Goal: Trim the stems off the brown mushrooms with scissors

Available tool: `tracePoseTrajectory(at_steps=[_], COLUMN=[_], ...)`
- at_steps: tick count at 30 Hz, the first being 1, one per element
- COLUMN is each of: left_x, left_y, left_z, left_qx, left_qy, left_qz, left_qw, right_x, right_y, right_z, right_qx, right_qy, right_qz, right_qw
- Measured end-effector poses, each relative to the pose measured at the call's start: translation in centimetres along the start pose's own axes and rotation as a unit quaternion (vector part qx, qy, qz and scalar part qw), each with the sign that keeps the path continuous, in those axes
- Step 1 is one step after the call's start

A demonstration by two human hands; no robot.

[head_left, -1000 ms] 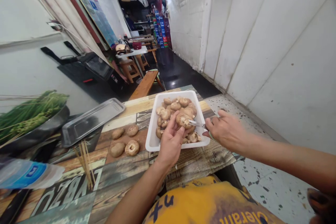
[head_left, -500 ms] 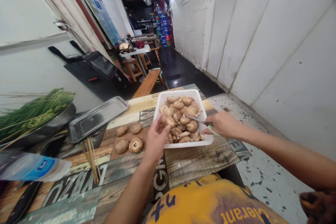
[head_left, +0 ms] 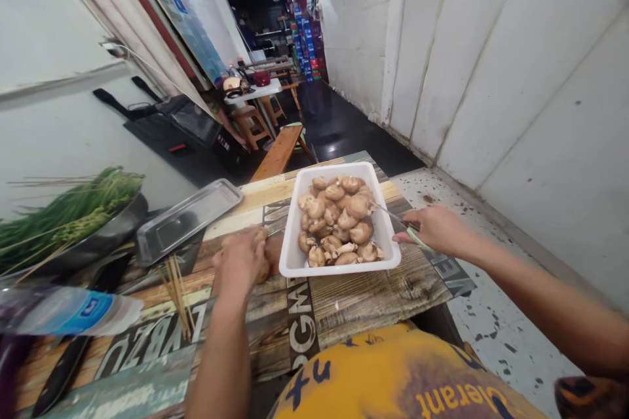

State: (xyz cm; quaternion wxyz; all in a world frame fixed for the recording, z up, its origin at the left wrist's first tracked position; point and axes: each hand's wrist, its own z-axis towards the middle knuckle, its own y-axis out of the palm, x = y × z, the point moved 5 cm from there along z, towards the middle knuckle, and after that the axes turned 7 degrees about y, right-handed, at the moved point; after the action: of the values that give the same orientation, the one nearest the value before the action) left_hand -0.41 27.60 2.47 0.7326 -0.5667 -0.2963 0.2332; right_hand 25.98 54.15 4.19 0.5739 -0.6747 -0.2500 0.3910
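Note:
My left hand (head_left: pixel 240 258) is over the mushrooms on the table, left of the tray, its fingers curled down around a mushroom that is mostly hidden under them. Parts of other brown mushrooms (head_left: pixel 265 267) show beside the fingers. In my right hand (head_left: pixel 435 228) is a pair of scissors (head_left: pixel 392 214) with a pale green handle, its blades reaching over the tray's right rim. A white plastic tray (head_left: pixel 341 271) holds a heap of brown shiitake mushrooms (head_left: pixel 345 218), some showing pale stems.
Left on the table are bamboo skewers (head_left: pixel 175 298), a clear plastic lid (head_left: pixel 189 219), a plastic bottle (head_left: pixel 88 313) and a black-handled knife (head_left: pixel 61 373). A metal bowl of green vegetables (head_left: pixel 111 236) stands behind them. A wooden bench (head_left: pixel 279 152) lies beyond the table.
My left hand has moved left from the tray to the mushrooms on the table. My right hand has drawn the scissors slightly right, away from the mushroom heap.

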Motion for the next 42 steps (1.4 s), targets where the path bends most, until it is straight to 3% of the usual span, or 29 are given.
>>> tracePoseTrajectory(at_steps=[2,5,7,10,13,18,27,36,39,40,42], left_x=[3.6,11.3,15.5,19.5,21.4,21.7,17.0,17.5,16.1,15.6,14.7], left_y=[-0.9,-0.1,1.0,2.4,3.3,3.4,2.2,2.8,2.4,2.3,1.9], left_z=[0.4,0.8,0.8,1.3,1.7,1.6,0.6,0.9,1.6,1.8,2.0], left_qx=[0.054,-0.038,-0.095,-0.121,-0.143,-0.175,-0.149,-0.166,-0.171,-0.187,-0.227], left_qy=[0.046,0.202,0.252,0.27,0.273,0.281,0.258,0.251,0.211,0.193,0.145], left_qz=[-0.048,-0.155,-0.129,-0.042,-0.009,0.02,0.041,-0.004,-0.142,-0.235,-0.455], left_qw=[0.996,0.966,0.954,0.954,0.951,0.943,0.954,0.954,0.952,0.934,0.849], right_x=[0.1,-0.2,-0.4,-0.5,-0.1,0.2,0.6,0.6,0.7,0.7,0.4], right_y=[-0.1,-0.1,-0.2,-0.2,-0.1,0.2,1.4,2.5,2.5,2.4,2.3], right_z=[-0.3,-0.8,-1.1,-1.6,-2.0,-2.5,-2.8,-2.6,-2.7,-2.8,-2.9], right_qx=[0.008,0.01,0.012,0.018,0.015,0.003,-0.007,-0.001,0.009,0.011,0.009], right_qy=[0.01,0.021,0.025,0.031,0.045,0.06,0.064,0.057,0.055,0.053,0.05], right_qz=[0.018,0.039,0.051,0.069,0.089,0.114,0.16,0.174,0.176,0.178,0.185], right_qw=[1.0,0.999,0.998,0.997,0.995,0.992,0.985,0.983,0.983,0.982,0.981])
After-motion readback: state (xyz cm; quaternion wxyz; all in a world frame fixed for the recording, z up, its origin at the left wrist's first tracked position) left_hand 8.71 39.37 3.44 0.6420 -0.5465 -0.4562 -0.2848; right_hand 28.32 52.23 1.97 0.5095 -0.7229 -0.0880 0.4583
